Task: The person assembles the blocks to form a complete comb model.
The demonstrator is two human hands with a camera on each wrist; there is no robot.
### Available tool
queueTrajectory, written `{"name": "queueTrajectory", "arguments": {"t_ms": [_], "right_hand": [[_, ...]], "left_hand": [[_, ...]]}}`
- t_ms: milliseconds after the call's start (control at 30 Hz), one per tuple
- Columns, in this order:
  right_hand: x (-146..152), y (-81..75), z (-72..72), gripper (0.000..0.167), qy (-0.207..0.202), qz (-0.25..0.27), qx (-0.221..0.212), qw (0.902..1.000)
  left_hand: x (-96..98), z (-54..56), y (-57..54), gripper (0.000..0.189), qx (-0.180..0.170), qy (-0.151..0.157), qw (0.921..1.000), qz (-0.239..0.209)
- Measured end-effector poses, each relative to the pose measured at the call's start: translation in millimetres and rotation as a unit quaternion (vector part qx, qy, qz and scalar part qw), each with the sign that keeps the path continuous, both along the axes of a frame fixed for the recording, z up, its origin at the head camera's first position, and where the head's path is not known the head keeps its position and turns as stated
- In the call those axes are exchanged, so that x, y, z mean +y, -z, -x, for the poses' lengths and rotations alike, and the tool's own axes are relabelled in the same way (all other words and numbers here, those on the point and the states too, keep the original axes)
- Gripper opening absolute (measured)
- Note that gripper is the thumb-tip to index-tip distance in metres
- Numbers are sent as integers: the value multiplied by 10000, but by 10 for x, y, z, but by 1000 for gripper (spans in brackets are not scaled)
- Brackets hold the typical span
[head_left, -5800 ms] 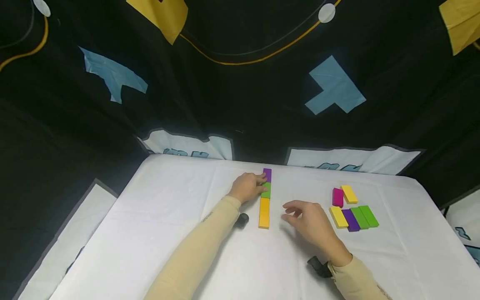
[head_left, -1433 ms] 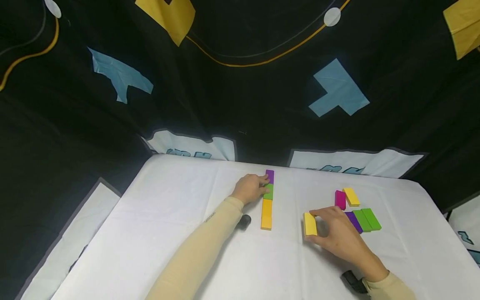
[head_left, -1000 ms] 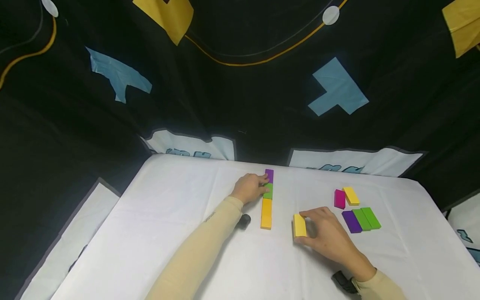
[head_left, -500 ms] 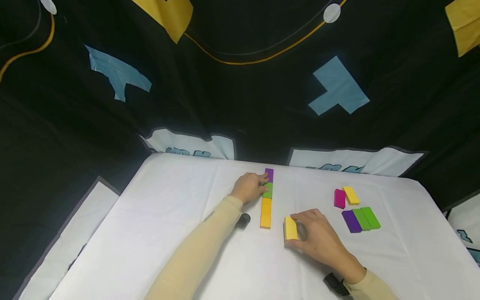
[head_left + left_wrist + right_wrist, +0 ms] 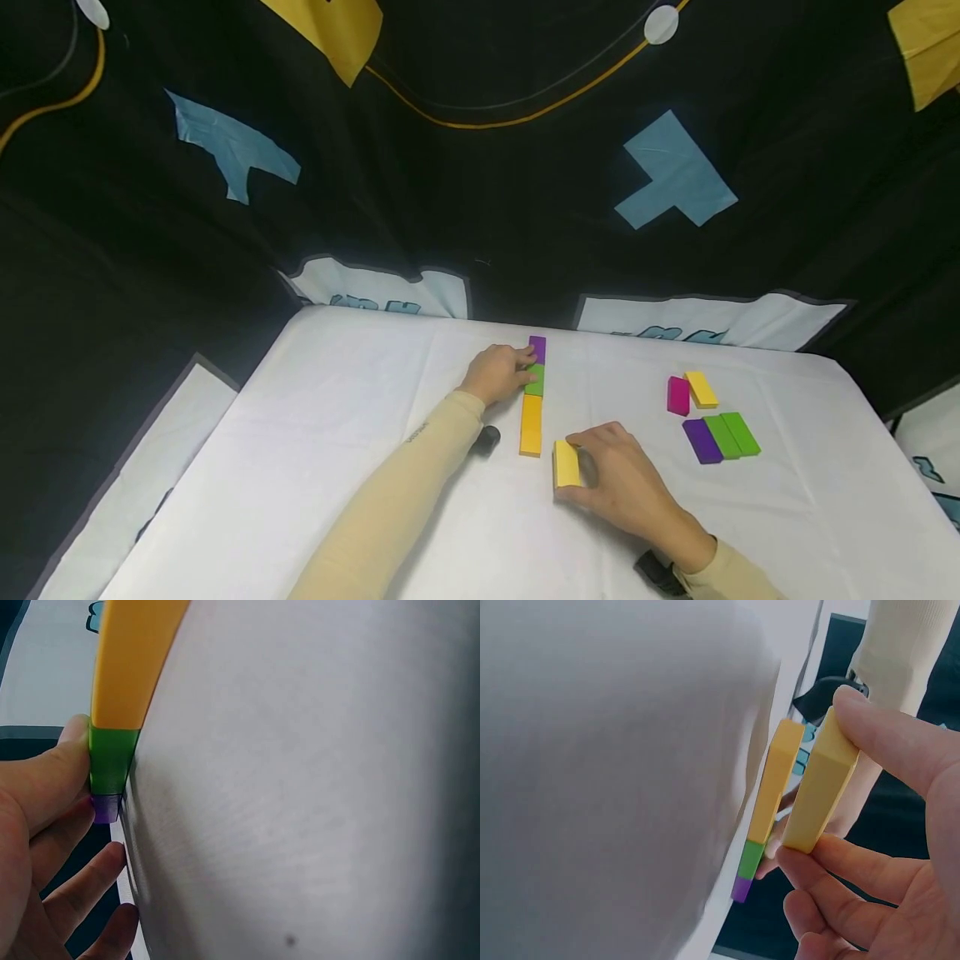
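Observation:
A straight row lies left of the table's right-hand blocks: a purple block (image 5: 537, 350) at the far end, a green block (image 5: 535, 379) in the middle, an orange stretch (image 5: 531, 425) nearest. My left hand (image 5: 495, 373) rests at the row's left side, its thumb against the green block and its forefinger at the purple one; the other fingers extend loosely in the left wrist view. My right hand (image 5: 618, 475) pinches a yellow block (image 5: 821, 780) by its two ends between thumb and fingers. That block is just right of the orange stretch's near end, with a narrow gap between.
Right of the hands lie a magenta block (image 5: 678, 396), another yellow block (image 5: 701, 390), a dark purple block (image 5: 702, 442) and two green blocks (image 5: 731, 435) side by side. A white cloth (image 5: 360, 375) covers the table; a dark curtain (image 5: 480, 225) hangs behind it.
My right hand has picked up the yellow block from the right-hand group and brought it left, close to the orange stretch. My left hand stays at the row.

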State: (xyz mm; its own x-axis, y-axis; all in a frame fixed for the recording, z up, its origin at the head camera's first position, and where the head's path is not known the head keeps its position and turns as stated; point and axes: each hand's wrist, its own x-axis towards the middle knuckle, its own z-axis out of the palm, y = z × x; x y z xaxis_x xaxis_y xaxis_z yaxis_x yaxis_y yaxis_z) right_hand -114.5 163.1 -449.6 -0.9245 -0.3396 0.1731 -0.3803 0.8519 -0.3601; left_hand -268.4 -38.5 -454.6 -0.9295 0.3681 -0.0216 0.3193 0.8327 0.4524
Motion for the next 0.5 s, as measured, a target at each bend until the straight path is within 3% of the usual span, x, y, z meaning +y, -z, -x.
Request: {"name": "queueTrajectory", "arguments": {"t_ms": [500], "right_hand": [[-217,-36,-61,65,-161,-55,-120,9998]], "left_hand": [[-19,8,37,43,115,57,9999,-64]]}}
